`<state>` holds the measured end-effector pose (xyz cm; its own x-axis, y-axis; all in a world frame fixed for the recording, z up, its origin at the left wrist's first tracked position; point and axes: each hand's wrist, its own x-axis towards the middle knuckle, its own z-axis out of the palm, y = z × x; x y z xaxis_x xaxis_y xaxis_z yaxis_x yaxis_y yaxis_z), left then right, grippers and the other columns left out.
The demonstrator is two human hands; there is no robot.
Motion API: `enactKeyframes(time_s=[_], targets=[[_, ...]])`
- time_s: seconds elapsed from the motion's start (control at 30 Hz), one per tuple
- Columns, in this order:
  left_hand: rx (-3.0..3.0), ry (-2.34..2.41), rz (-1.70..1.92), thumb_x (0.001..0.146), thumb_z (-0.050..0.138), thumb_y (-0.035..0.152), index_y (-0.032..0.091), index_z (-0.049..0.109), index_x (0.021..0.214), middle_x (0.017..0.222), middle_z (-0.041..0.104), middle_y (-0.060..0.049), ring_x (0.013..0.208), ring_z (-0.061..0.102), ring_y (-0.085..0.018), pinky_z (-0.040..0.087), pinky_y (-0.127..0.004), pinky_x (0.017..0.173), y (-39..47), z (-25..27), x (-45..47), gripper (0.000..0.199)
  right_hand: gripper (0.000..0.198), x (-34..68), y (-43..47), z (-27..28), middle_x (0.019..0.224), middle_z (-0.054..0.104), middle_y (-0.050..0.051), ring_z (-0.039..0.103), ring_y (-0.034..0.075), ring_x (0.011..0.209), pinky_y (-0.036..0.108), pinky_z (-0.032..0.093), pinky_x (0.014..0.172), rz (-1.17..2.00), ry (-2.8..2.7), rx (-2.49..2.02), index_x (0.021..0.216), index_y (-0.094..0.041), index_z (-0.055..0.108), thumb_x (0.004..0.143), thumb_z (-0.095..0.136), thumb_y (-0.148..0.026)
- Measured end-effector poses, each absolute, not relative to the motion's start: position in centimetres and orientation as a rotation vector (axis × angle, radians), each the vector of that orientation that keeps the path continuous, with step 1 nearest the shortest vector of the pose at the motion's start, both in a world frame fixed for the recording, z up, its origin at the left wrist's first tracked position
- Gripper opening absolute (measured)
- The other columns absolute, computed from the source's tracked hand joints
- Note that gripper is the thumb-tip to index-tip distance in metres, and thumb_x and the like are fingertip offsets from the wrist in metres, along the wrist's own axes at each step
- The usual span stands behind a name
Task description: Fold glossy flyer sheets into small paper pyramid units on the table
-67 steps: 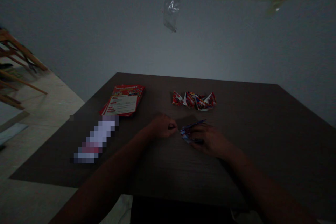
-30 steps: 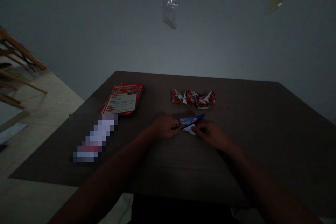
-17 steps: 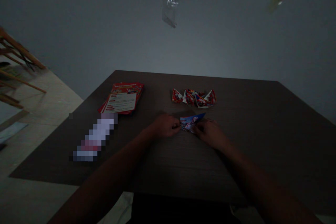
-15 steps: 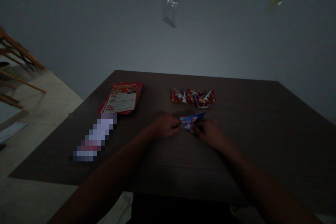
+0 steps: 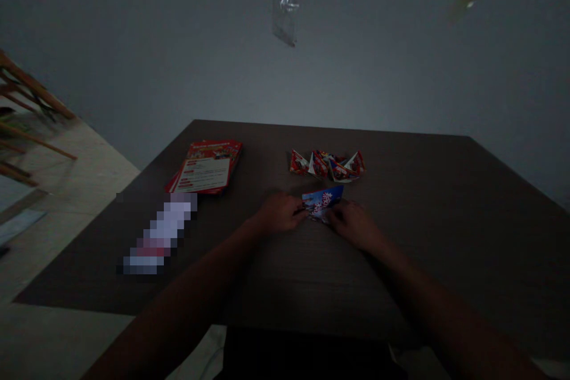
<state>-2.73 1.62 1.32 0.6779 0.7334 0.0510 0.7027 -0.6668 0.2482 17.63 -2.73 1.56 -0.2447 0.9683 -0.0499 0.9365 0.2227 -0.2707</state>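
Observation:
A small folded sheet of blue printed paper [image 5: 321, 200] with white and red lettering is held low over the table, between my two hands. My left hand [image 5: 284, 212] pinches its left edge. My right hand [image 5: 351, 221] is closed on its lower right side, the fingertips partly covering the print. Just beyond the paper stand several red-and-white folded paper boats [image 5: 347, 172], crowded together in a row. To the left lies a loose stack of red printed flyers [image 5: 207, 169], the top one with a pale text panel.
A pixelated pale strip [image 5: 164, 234] lies on the brown wooden table [image 5: 427, 190], left of my left forearm. The grey wall [image 5: 378, 71] rises behind the table's far edge. Wooden chair parts [image 5: 35, 89] stand on the floor at far left.
The blue paper's upper edge has risen and spread, so more of its printed face shows. Both hands keep their grip in nearly the same place.

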Motion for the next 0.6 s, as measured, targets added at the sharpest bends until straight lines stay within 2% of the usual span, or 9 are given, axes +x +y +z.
enactKeyframes(time_s=[0.6], targets=[[2.635, 1.146, 0.193, 0.083, 0.047, 0.04, 0.017, 0.061, 0.074, 0.065, 0.065, -0.004, 0.057, 0.056, -0.014, 0.029, -0.023, 0.051, 1.83, 1.58, -2.83, 0.028, 0.037, 17.52, -2.62, 1.38, 0.078, 0.069, 0.009, 0.061, 0.018, 0.067, 0.028, 0.034, 0.062, 0.327, -2.362, -1.903, 0.076, -0.017, 0.067, 0.089, 0.037, -0.035]])
